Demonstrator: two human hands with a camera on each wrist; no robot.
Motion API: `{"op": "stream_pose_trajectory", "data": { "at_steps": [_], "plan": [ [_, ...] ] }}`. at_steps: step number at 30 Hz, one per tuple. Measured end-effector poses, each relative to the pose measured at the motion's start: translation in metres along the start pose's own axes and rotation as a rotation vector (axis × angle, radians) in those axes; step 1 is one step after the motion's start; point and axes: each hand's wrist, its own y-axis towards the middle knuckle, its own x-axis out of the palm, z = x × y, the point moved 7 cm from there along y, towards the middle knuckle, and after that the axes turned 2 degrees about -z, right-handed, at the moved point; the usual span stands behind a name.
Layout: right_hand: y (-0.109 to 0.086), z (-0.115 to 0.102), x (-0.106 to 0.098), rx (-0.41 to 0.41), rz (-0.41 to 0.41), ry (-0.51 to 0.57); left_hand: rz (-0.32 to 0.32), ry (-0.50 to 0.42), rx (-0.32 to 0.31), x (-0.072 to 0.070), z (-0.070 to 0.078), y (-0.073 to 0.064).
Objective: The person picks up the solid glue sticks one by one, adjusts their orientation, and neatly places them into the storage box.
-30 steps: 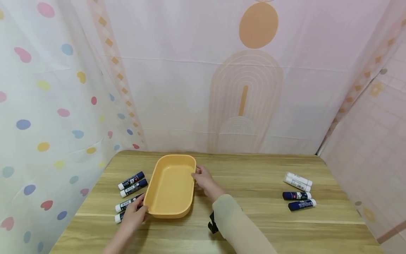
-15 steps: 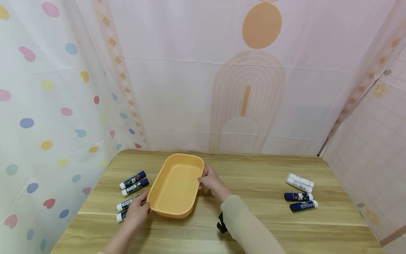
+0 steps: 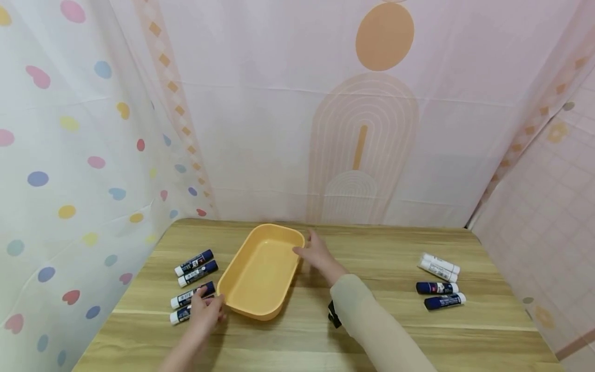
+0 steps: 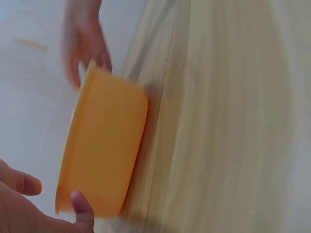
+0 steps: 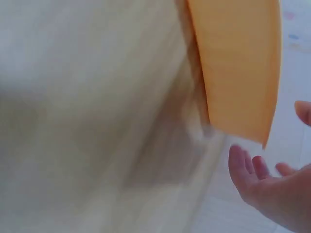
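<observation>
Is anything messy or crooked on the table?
Only the yellow tray: it sits slanted across the table, not square to its edge. Nothing is spilled or broken. The glue sticks lie in two tidy groups, left and right.

Wooden table; 4 glue sticks at left, 4 more sticks at right; patterned curtains behind.

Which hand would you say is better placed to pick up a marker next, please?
Probably the left hand: it lies right beside the four markers left of the tray. The right hand is far from both groups.
</observation>
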Motion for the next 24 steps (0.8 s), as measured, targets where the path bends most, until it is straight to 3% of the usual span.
{"op": "stream_pose_trajectory", "data": {
  "at_steps": [5, 10, 18, 24],
  "plan": [
    [0.014, -0.017, 0.003, -0.125, -0.044, -0.245, -0.024, -0.191, -0.077, 0.017, -0.008, -0.019],
    [0.021, -0.026, 0.012, -0.176, -0.097, -0.42, -0.067, -0.187, -0.077, 0.032, -0.009, -0.029],
    [0.026, -0.026, 0.017, -0.135, -0.158, -0.507, -0.097, -0.177, -0.073, 0.04, -0.012, -0.027],
    [0.024, -0.02, 0.008, -0.106, -0.115, -0.502, -0.079, -0.181, -0.057, 0.037, -0.011, -0.02]
  ]
}}
